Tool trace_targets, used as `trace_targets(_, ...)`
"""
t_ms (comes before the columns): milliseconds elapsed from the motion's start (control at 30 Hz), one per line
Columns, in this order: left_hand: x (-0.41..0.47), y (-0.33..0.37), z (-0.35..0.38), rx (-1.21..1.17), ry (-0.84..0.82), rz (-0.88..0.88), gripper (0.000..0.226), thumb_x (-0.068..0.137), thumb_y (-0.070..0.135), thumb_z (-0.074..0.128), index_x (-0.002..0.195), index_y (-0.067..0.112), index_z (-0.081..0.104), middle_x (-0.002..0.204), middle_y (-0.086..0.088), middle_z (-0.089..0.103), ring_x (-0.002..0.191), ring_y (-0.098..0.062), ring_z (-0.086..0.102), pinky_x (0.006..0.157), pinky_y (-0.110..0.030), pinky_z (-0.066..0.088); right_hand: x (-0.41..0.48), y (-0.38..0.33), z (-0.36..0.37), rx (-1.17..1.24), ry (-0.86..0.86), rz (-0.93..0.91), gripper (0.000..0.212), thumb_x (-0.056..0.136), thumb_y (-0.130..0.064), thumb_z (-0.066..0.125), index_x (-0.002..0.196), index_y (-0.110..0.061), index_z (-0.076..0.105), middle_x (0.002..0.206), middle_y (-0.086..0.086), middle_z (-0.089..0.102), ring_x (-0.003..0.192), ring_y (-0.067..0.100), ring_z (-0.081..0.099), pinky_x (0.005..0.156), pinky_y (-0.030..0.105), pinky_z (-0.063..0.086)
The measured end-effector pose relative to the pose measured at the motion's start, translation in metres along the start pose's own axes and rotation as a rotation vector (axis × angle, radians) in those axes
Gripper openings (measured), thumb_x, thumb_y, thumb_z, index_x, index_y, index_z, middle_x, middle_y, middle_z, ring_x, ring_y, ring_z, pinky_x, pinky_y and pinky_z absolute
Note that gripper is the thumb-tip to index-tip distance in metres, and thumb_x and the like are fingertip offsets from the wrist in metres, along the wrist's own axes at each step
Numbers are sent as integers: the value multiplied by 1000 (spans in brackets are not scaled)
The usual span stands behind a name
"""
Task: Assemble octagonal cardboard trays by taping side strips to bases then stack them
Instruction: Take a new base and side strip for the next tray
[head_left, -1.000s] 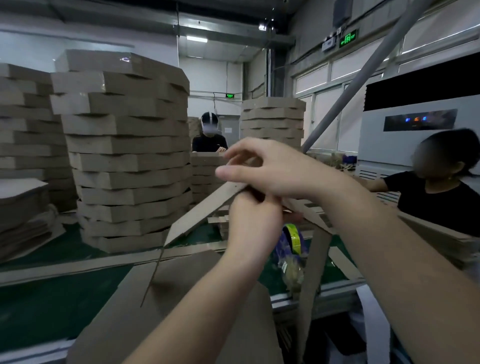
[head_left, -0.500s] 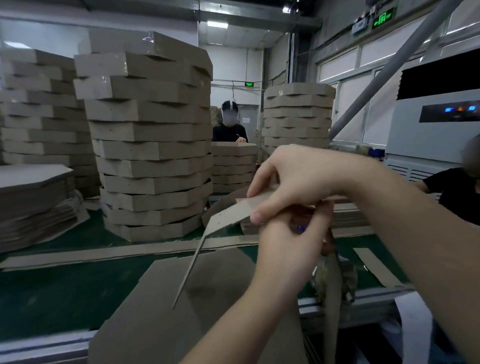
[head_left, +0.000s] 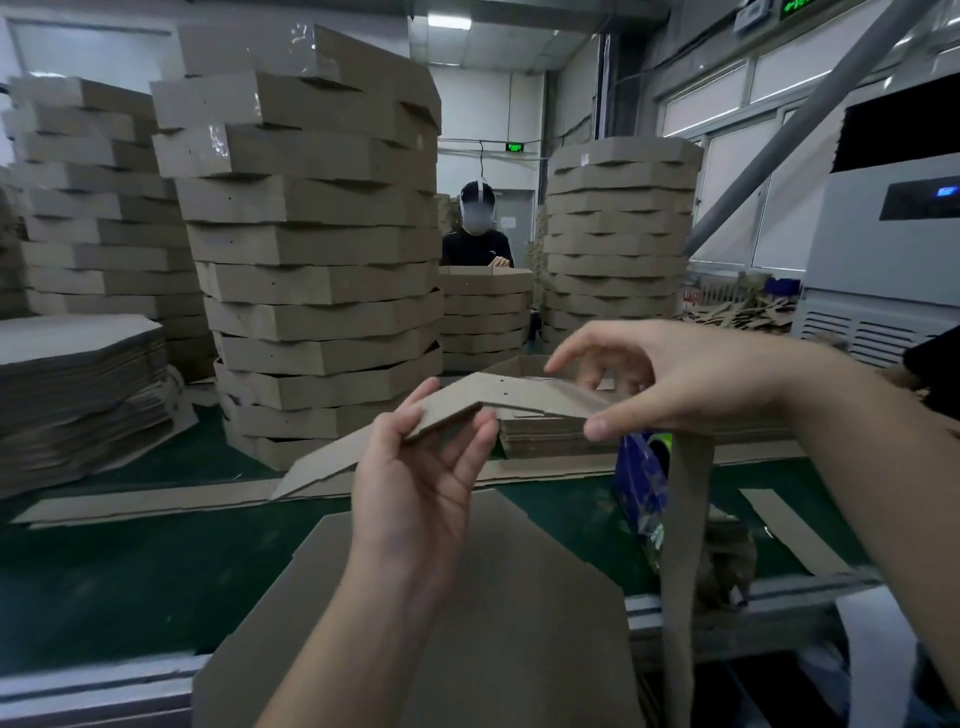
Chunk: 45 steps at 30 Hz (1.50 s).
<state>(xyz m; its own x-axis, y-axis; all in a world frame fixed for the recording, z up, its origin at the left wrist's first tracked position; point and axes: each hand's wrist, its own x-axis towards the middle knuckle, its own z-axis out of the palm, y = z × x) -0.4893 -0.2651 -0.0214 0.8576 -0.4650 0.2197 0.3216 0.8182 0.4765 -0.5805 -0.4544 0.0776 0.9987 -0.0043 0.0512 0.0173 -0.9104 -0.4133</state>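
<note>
Head view: left hand (head_left: 421, 467) and right hand (head_left: 675, 374) pinch a long creased brown cardboard side strip (head_left: 519, 397) above the octagonal cardboard base (head_left: 509, 613), likely bending its folds to fit.

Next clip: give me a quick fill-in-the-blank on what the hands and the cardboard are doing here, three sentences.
1. The left hand and right hand both hold one long brown cardboard ___.
2. The flat octagonal brown cardboard base lies on a ___ table top.
3. Beyond the table, finished octagonal cardboard trays stand in tall ___.
Missing words: strip; green; stacks.
</note>
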Motion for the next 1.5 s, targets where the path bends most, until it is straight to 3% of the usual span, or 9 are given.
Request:
trace_targets(200, 2, -3, 12, 4, -109, -4, 26, 98, 9, 42, 116, -3, 57, 89, -21, 73, 71, -24, 73, 58, -21, 56, 11, -4, 22, 293, -59, -86, 65, 73, -45, 75, 131, -45, 46, 109, -9, 65, 96, 4, 67, 82, 25, 53)
trace_targets(333, 5, -9, 13, 177, -167, 7, 24, 96, 8, 45, 109, 0, 64, 89, -14, 74, 75, -17, 72, 60, -18, 55, 18, -15, 43, 497, 94, -237, 47, 84, -35, 70, 128, -30, 53, 113, -11, 69, 99, 3, 66, 75, 14, 50)
trace_targets(500, 8, 0, -13, 492, -329, 10, 43, 86, 42, 64, 110, 7, 69, 106, -15, 71, 95, -21, 70, 77, -28, 55, 22, -17, 66, 595, 289, -272, 32, 80, -37, 69, 109, -22, 67, 99, -11, 74, 90, 5, 69, 72, 15, 51)
trace_targets(667, 23, 35, -75, 1499, -253, 305, 58, 71, 71, 57, 110, 30, 69, 114, 14, 66, 111, -3, 57, 98, -34, 46, 22, -1, 72, 530, 329, -194, 41, 72, -56, 70, 108, -37, 69, 104, -10, 72, 92, 6, 68, 74, 17, 53)
trace_targets(767, 36, 51, -106, 2029, -274, 185, 49, 81, 76, 46, 97, 33, 64, 101, 18, 58, 100, -7, 51, 88, -32, 45, 25, 8, 81, 529, 325, -156, 43, 72, -58, 69, 111, -40, 68, 109, -14, 70, 96, 4, 66, 76, 17, 51)
trace_targets(900, 33, 50, -120, 1806, -287, -5, 19, 83, 33, 74, 70, 27, 62, 59, 15, 60, 55, -1, 53, 52, -16, 42, 29, 14, 93, 501, 315, -116, 40, 71, -58, 66, 108, -43, 70, 101, -26, 68, 90, -8, 61, 72, 8, 45)
trace_targets(1067, 21, 45, -119, 1491, -63, 13, 37, 63, 23, 89, 90, 31, 65, 83, 10, 73, 68, -6, 68, 54, -17, 51, 31, 19, 109, 472, 251, -72, 41, 73, -56, 64, 111, -44, 69, 107, -30, 64, 99, -13, 56, 74, 0, 38)
trace_targets(1267, 2, 56, -117, 1401, -44, -2, 103, 32, 62, 89, 123, 60, 42, 84, -12, 72, 70, -24, 71, 67, -38, 59, 24, 26, 123, 479, 180, -90, 38, 80, -46, 62, 116, -35, 67, 106, -27, 63, 104, -8, 56, 80, 4, 40)
trace_targets(1500, -10, 58, -111, 1397, -53, 37, 96, 33, 62, 88, 117, 66, 43, 92, -14, 71, 72, -28, 71, 74, -43, 60, 17, 35, 130, 476, 162, -123, 38, 84, -44, 61, 120, -36, 66, 110, -28, 62, 111, -6, 55, 86, 7, 40)
